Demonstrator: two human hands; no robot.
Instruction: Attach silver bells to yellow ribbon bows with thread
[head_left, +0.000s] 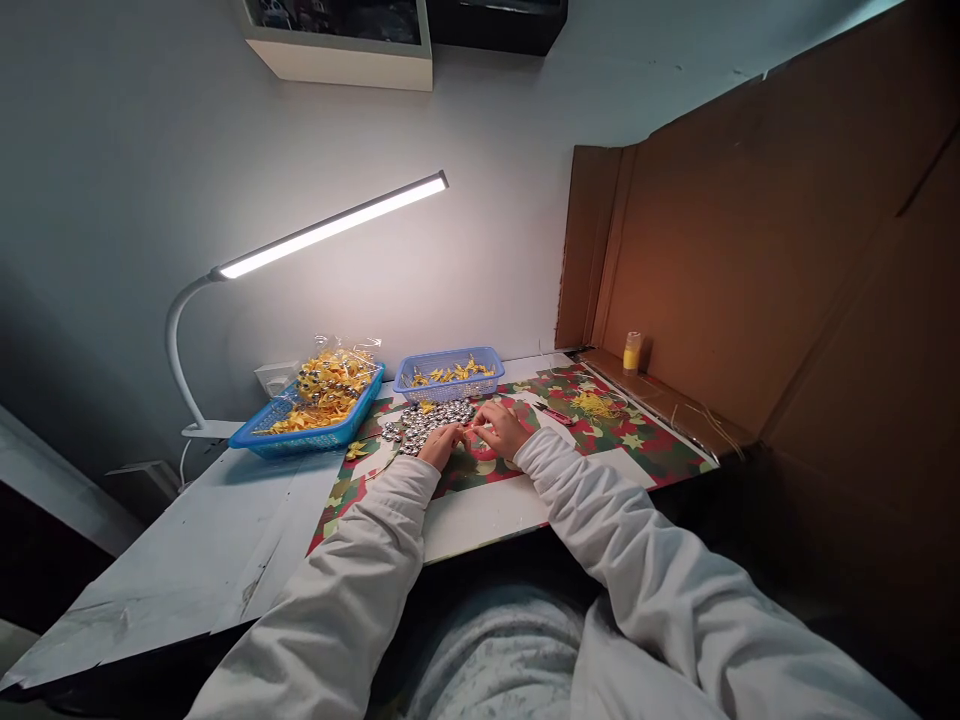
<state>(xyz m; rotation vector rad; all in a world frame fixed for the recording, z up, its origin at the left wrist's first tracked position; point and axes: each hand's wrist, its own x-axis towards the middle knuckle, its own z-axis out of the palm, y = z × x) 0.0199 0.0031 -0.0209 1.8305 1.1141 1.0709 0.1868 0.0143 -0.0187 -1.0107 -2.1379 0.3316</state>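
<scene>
My left hand (442,446) and my right hand (501,430) meet above the patterned mat, fingers pinched together and tips nearly touching. What lies between the fingertips is too small to make out. Just beyond and beside my left hand spreads a pile of shiny silver beads or bells (415,425). A yellow star-shaped piece (355,450) rests left of that pile, near a thin cord. To the right of my right hand lies a red-handled cutting tool (555,414), and past it a loose tangle of yellow thread (596,404).
A blue basket (352,430) heaped with yellow pieces and a plastic bag stands at the left. Against the wall sits a lilac-blue basket (405,391) of yellow pieces. A lit lamp (337,228) reaches overhead. Cardboard (735,240) walls the right side, beside a small yellow-filled bottle (631,356).
</scene>
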